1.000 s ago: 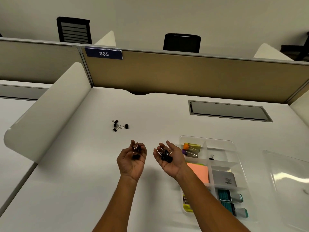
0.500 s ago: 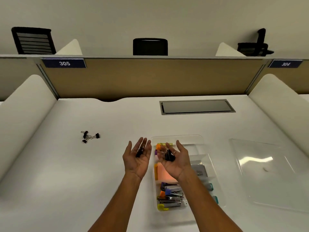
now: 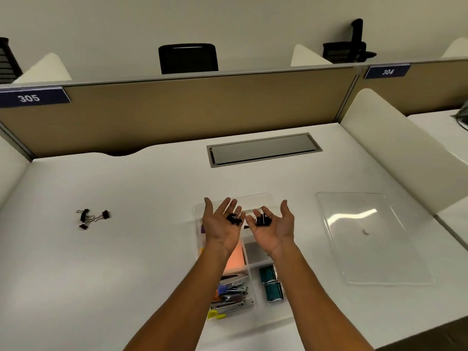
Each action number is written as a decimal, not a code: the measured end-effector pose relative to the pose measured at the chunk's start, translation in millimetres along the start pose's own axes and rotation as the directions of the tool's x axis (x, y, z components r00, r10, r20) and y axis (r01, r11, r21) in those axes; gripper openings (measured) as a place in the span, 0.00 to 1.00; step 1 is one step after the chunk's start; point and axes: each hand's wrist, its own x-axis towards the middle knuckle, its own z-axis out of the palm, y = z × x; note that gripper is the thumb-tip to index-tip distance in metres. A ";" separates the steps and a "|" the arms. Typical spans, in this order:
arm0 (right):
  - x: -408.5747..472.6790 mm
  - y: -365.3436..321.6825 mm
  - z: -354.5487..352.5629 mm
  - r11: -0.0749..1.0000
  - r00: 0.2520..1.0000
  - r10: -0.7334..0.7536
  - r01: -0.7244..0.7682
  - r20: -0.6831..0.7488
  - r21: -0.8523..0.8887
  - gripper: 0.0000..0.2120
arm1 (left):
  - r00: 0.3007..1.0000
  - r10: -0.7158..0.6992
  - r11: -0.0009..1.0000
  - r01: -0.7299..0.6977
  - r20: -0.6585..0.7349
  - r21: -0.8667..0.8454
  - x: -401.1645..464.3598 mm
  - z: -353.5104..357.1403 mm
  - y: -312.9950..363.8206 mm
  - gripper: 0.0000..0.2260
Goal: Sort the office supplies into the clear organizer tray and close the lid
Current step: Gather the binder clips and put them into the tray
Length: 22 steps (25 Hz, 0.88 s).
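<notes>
Organizer tray [image 3: 263,198] sits on white desk [image 3: 126,249] under flat-fingered palms cradling binder clips [image 3: 234,219], tan partition [image 3: 190,110] behind.

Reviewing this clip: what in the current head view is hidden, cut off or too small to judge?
- Far compartments of the organizer tray, head view: both hands cover them.
- Binder clips in the left hand and right hand: dark clumps, too small to count.
- Orange sticky pad: partly under the left wrist.
- Small dark mark on the clear lid: too small to identify.
- Loose binder clips on the desk: tangled, count unclear.
</notes>
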 end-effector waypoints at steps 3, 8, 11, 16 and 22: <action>7.6 -7.8 -2.9 1.000 1.000 -0.003 0.003 -0.018 0.004 0.33 | 0.999 0.002 0.999 0.000 -0.045 0.042 9.3 9.0 -11.3 0.32; 14.9 -19.4 -4.8 0.999 0.999 0.019 -0.020 -0.032 -0.039 0.35 | 0.996 0.014 0.995 -0.006 -0.087 0.095 17.4 14.3 -25.2 0.33; 17.3 -23.5 -4.1 0.996 0.998 0.027 -0.031 -0.050 -0.083 0.36 | 0.995 0.014 0.994 -0.002 -0.103 0.114 21.0 15.7 -30.5 0.33; 18.1 -27.2 -1.2 0.988 0.998 0.036 -0.044 -0.052 -0.147 0.39 | 0.990 0.046 0.987 -0.024 -0.130 0.159 29.2 12.4 -32.7 0.34; 15.2 -24.7 0.5 0.979 0.998 0.038 -0.046 -0.047 -0.199 0.39 | 0.990 0.059 0.978 -0.032 -0.125 0.206 25.2 11.0 -29.0 0.34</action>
